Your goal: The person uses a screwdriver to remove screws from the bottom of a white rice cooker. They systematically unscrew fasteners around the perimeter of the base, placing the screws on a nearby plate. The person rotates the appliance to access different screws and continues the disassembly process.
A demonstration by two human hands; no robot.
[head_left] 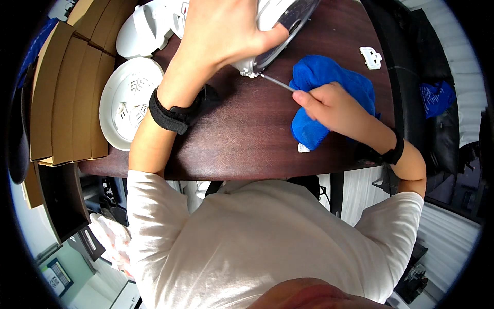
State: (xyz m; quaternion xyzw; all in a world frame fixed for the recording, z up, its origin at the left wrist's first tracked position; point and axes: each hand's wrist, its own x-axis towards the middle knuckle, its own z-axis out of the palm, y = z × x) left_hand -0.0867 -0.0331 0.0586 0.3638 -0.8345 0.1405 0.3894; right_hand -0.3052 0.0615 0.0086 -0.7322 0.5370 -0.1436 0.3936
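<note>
At the top middle, my left hand point(226, 33) is closed round a white appliance with a dark glossy curved face point(290, 32), tilted above the table; its upper part runs out of view. My right hand point(332, 105) grips a screwdriver point(278, 83) with a thin metal shaft; its handle is hidden in my fingers. The shaft's tip meets the small white fitting at the appliance's lower end. Beneath and around my right hand lies a crumpled blue cloth point(309, 131). Both wrists wear black straps.
On the left of the dark brown table point(247, 149) sit a round white dish-shaped part point(109, 110) with slots and a white rounded housing point(136, 38). Cardboard boxes point(67, 98) line the left edge. A small white plastic piece point(371, 58) lies at the right. Beyond stands a black seat point(411, 77).
</note>
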